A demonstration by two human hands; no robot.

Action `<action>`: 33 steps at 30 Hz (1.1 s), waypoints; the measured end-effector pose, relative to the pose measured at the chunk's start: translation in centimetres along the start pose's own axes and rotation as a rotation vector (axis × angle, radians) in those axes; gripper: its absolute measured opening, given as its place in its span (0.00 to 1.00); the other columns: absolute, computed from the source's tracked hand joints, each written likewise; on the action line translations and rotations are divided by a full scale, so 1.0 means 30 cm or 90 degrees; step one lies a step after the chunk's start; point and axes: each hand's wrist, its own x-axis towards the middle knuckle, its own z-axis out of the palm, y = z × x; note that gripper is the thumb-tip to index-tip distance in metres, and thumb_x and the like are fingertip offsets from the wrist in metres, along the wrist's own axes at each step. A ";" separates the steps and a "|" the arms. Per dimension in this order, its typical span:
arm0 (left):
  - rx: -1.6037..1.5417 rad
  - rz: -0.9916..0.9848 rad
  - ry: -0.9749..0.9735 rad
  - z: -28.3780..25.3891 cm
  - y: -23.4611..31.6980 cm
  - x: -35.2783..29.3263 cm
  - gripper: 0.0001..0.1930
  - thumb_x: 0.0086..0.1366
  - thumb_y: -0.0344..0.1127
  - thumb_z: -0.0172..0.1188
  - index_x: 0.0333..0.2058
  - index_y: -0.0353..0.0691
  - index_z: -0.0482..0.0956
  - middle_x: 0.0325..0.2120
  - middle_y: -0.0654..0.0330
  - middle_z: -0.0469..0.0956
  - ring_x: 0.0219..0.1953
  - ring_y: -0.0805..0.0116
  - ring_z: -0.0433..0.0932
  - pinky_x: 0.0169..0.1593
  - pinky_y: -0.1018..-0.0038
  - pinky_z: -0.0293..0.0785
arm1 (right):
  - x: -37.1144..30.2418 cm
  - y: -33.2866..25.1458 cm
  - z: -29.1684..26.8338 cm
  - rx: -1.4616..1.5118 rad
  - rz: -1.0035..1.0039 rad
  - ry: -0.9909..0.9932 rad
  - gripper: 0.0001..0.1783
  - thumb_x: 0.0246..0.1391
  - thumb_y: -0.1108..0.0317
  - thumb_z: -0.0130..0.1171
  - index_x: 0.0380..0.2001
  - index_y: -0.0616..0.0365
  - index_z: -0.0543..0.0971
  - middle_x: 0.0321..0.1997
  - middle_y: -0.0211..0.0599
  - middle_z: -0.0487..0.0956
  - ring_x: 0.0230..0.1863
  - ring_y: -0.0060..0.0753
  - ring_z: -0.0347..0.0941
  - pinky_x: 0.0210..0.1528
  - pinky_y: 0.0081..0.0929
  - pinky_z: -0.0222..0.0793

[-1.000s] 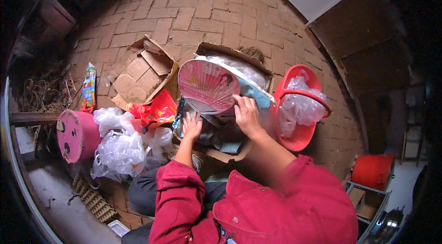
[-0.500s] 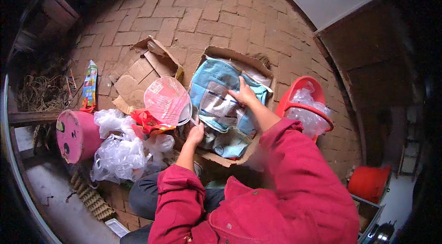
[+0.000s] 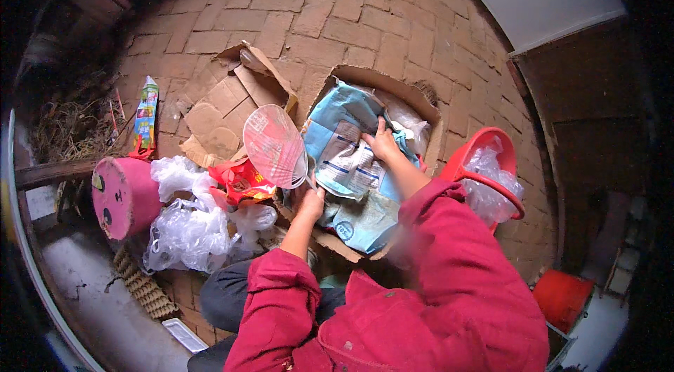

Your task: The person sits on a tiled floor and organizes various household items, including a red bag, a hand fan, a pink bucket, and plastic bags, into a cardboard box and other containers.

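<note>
The left hand (image 3: 311, 203) grips a round fan (image 3: 274, 145), handle running toward 11 o'clock. The right hand (image 3: 381, 145), at 2 o'clock, presses the blue sacks (image 3: 344, 161), fingers spread.

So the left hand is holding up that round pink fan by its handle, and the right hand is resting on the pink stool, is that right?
Not quite. The left hand does hold the round pink fan by its handle, but the right hand rests on the blue and white bags inside the cardboard box, as the head view shows. The pink stool stands untouched off to the person's left.
</note>
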 end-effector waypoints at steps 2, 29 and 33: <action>0.083 0.056 -0.001 -0.033 0.056 -0.007 0.31 0.63 0.42 0.45 0.63 0.42 0.49 0.59 0.42 0.57 0.60 0.44 0.56 0.61 0.62 0.53 | -0.002 0.035 -0.005 -0.020 0.015 0.017 0.52 0.48 0.42 0.57 0.65 0.48 0.39 0.56 0.70 0.60 0.55 0.65 0.63 0.57 0.44 0.60; -0.046 0.296 0.219 -0.133 0.374 -0.546 0.09 0.61 0.34 0.51 0.35 0.34 0.66 0.33 0.44 0.69 0.38 0.43 0.70 0.39 0.55 0.66 | -0.814 -0.081 0.067 0.379 -0.106 0.081 0.32 0.51 0.41 0.52 0.34 0.67 0.73 0.31 0.50 0.79 0.37 0.49 0.77 0.36 0.40 0.69; -0.057 0.345 0.239 -0.207 0.312 -0.535 0.12 0.59 0.33 0.53 0.39 0.33 0.66 0.35 0.44 0.70 0.42 0.42 0.68 0.46 0.56 0.65 | -0.899 -0.248 -0.009 0.517 0.001 -0.077 0.21 0.49 0.56 0.60 0.32 0.67 0.76 0.29 0.40 0.79 0.31 0.30 0.77 0.29 0.26 0.71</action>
